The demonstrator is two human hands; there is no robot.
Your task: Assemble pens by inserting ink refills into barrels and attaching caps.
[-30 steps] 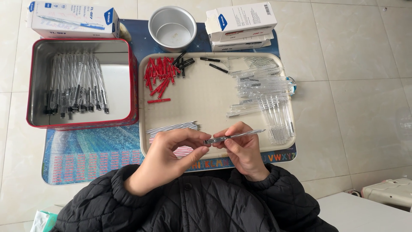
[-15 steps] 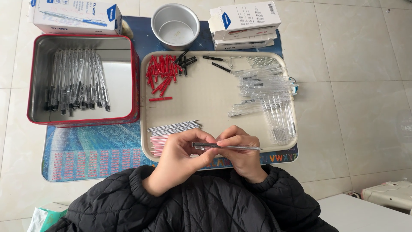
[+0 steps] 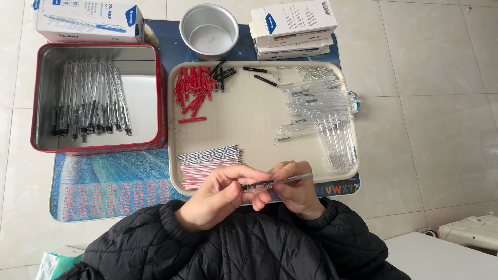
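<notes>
Both hands meet over the near edge of a beige tray (image 3: 249,116). My left hand (image 3: 220,194) and my right hand (image 3: 295,189) hold one clear pen (image 3: 275,182) level between them, its dark end at the left fingers. On the tray lie red and black refills (image 3: 210,165) just ahead of my left hand, red caps (image 3: 192,88) at the far left, a few black parts (image 3: 220,72), and several clear pen barrels (image 3: 321,116) on the right.
A red-rimmed metal tin (image 3: 145,98) at the left holds several assembled pens (image 3: 91,98). A round metal bowl (image 3: 209,31) and white cardboard boxes (image 3: 293,28) stand behind the tray. Another box (image 3: 88,21) sits far left. A blue mat (image 3: 104,181) lies under everything on tiled floor.
The hands have drawn slightly nearer to my body with the pen, which stays level. The view has shifted a little; the tray's contents have not moved.
</notes>
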